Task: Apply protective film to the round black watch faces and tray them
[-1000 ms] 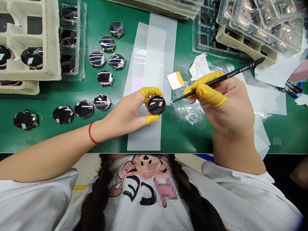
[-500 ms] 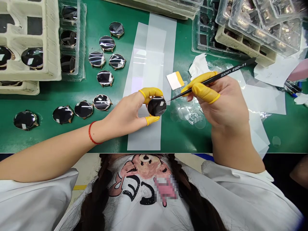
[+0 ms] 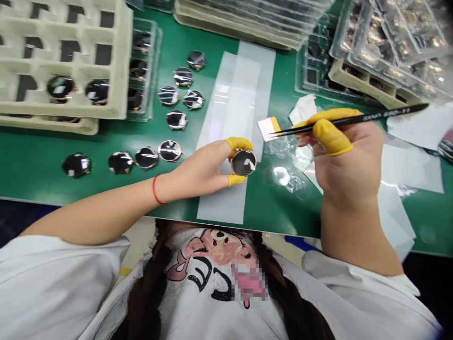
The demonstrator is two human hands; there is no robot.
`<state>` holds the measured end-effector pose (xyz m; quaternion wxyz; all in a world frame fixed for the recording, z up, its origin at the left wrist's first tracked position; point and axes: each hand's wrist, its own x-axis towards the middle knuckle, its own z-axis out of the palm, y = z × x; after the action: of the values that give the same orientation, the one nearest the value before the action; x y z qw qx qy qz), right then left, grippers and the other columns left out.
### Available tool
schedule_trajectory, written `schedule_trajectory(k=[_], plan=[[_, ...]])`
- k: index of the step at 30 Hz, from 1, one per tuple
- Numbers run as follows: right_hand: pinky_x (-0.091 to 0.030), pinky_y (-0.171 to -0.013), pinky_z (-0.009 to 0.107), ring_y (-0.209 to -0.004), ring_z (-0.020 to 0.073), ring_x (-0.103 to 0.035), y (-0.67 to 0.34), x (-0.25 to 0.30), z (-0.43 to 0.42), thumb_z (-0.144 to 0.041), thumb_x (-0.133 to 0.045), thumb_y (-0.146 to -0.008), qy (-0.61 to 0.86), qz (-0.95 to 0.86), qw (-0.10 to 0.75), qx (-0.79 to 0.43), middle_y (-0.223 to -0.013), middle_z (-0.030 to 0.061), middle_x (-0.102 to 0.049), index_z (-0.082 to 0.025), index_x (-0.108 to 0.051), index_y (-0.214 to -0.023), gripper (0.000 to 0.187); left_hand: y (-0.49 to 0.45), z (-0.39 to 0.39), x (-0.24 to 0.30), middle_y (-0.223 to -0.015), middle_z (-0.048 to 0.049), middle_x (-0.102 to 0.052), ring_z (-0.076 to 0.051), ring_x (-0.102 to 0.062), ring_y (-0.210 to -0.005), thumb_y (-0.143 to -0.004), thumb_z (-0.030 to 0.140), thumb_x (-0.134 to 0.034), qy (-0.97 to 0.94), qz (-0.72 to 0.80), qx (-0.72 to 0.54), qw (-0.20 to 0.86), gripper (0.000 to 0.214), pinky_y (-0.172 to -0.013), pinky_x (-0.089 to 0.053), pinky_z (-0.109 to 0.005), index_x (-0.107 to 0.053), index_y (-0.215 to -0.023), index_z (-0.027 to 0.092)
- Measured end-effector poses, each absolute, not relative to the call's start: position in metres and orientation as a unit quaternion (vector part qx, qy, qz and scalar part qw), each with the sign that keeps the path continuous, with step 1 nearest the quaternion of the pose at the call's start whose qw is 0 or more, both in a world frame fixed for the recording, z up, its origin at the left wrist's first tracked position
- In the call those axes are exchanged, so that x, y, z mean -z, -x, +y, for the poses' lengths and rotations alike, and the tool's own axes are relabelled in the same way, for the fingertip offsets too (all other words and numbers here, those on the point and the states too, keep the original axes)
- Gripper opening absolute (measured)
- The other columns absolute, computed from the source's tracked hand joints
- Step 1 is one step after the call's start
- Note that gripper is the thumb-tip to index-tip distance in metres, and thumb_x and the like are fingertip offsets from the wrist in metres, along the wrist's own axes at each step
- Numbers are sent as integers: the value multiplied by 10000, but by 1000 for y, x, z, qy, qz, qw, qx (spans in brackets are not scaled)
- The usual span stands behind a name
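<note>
My left hand [image 3: 201, 172] pinches a round black-faced watch body with gold lugs [image 3: 244, 162] by its edge, between a yellow-cotted thumb and finger. It is held above a translucent film strip [image 3: 221, 191]. My right hand [image 3: 339, 160], also in yellow finger cots, holds black ESD tweezers [image 3: 368, 118]. Their tips rest at a small white tab with a yellow end [image 3: 269, 128], to the right of the watch. Round transparent film discs [image 3: 281, 176] lie below the tweezers. Several more watch bodies [image 3: 170, 150] lie on the green mat [image 3: 255, 212].
A pulp tray [image 3: 120, 61] with watch bodies and a transparent blister tray [image 3: 145, 71] stand at left. Stacked trays [image 3: 375, 85] fill the back right. Paper sheets [image 3: 406, 165] lie at right. The mat's near edge runs just beyond my forearms.
The tweezer tips have swung from the watch's edge up and right to the white tab. The whole view has tilted and shifted as my head moved.
</note>
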<state>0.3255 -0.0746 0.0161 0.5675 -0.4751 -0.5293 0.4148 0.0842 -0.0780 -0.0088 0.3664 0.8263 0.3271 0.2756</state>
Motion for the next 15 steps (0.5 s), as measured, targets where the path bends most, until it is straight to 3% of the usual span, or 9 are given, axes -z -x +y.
schedule_trajectory(k=[6, 10, 15], plan=[[-405, -634, 374, -587, 142, -540, -320, 3, -58, -343, -956, -492, 537, -420, 600, -419, -728, 34, -624, -216, -753, -668, 298, -31, -99, -10, -1249, -75, -662, -212, -637, -1124, -806, 193, -725, -785, 463, -295, 288, 453, -977, -527, -334, -575, -1234, 201], [-439, -682, 396, -631, 153, -550, -319, 14, -56, -366, -956, -476, 564, -409, 567, -439, -707, 40, -631, -220, -744, -636, 303, 51, -125, -15, -1236, -93, -653, -262, -617, -1164, -762, 342, -771, -665, 637, -322, 222, 514, -1048, -491, -411, -610, -1226, 189], [-482, -760, 298, -671, 81, -562, -319, 21, -59, -521, -947, -415, 594, -415, 514, -459, -786, 3, -661, -182, -684, -576, 458, 144, -140, -4, -1241, -99, -637, -314, -597, -1174, -723, 393, -766, -495, 809, -279, 149, 531, -1075, -468, -462, -665, -1203, 190]])
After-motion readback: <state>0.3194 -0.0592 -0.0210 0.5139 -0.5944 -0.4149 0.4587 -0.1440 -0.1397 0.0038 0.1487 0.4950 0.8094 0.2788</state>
